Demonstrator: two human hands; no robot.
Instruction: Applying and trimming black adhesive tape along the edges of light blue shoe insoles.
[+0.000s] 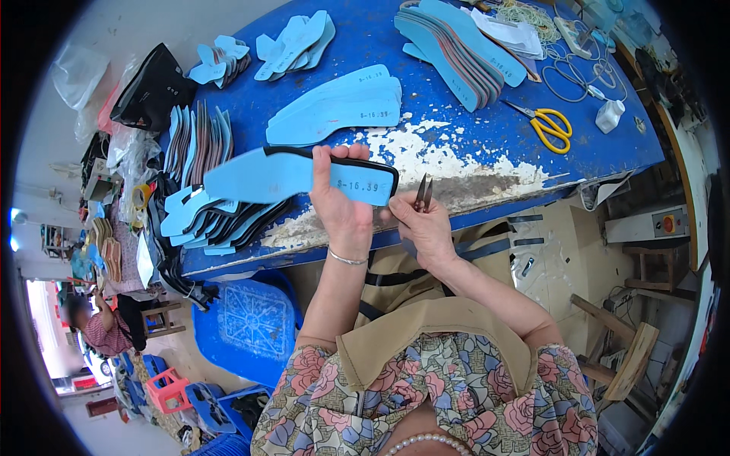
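Note:
My left hand (344,209) grips a light-blue insole-shaped piece (262,176) with a black edge strip, held level above the table's near edge. Its fingers wrap over the top edge, palm up. My right hand (427,232) is closed around small dark thread snips (424,193), their two points upward and slightly apart. Its thumb and fingertips are close to the piece's right end; whether they also pinch the strip I cannot make out. Below left, several similar black-edged pieces (220,220) lie in an overlapping pile. A stack of plain blue pieces (338,110) rests just beyond my left hand.
The blue table (601,152) has worn white patches. Yellow-handled scissors (551,129), a white bottle (610,115) and more blue stacks (460,57) lie on it. A black bag (156,90) stands far left; a blue plastic stool (247,327) is below. Another person (110,327) is in the left background.

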